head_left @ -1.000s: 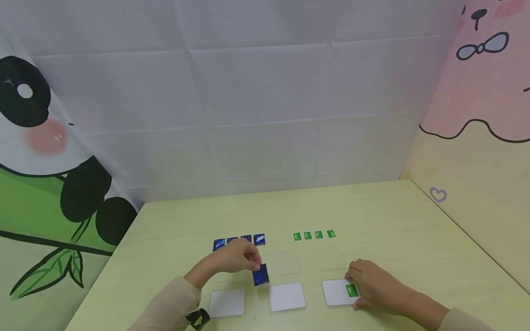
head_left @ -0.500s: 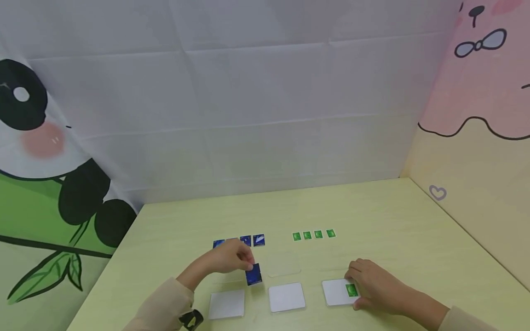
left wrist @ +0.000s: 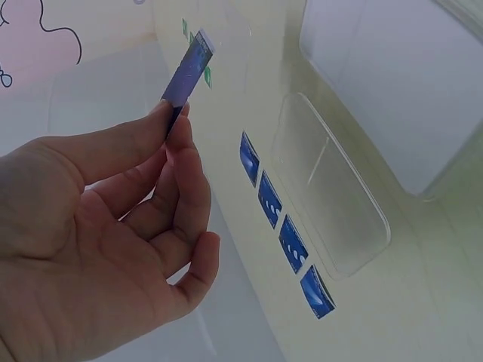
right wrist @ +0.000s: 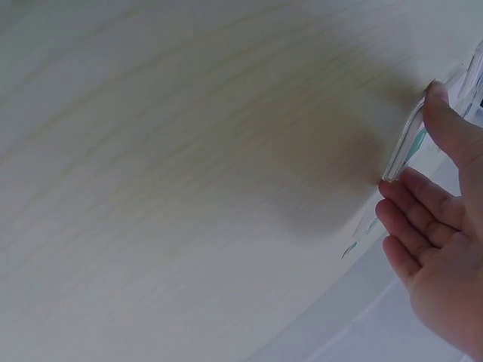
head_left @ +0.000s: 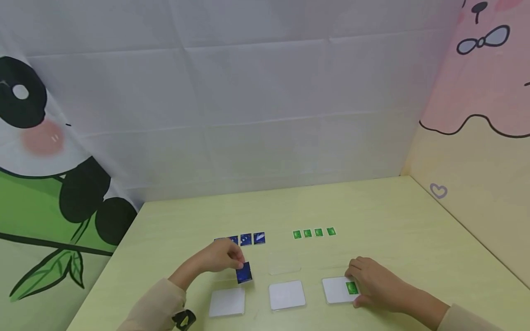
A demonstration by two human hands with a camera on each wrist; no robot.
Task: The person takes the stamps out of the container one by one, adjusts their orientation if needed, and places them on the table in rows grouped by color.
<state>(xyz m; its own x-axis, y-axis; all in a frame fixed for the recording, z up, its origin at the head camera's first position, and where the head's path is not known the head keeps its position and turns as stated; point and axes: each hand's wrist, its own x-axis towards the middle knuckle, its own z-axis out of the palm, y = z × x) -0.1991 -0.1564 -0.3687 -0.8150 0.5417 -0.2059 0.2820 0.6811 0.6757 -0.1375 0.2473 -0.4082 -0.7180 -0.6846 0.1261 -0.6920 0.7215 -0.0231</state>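
Observation:
My left hand (head_left: 219, 255) pinches a small dark blue card (head_left: 244, 273) between thumb and index finger, its other fingers curled loosely. In the left wrist view this blue card (left wrist: 187, 75) is seen nearly edge-on, raised over the table. A row of several blue cards (left wrist: 281, 219) lies near a clear plastic lid (left wrist: 332, 204). My right hand (head_left: 378, 286) grips the right end of a flat white case (head_left: 334, 290), thumb at the near edge and fingers at the far one. On that case's right side lies a green card (head_left: 352, 288).
Two more white cases (head_left: 286, 295) stand in line to the left along the table's near part. Beyond them lies another clear lid (head_left: 284, 264). Farther back is a row of several small green cards (head_left: 318, 232). A white cloth wall (head_left: 265, 115) closes off the far edge.
My left hand has moved left with the blue card, from between the left and middle cases toward the left one. My right hand stays on its case.

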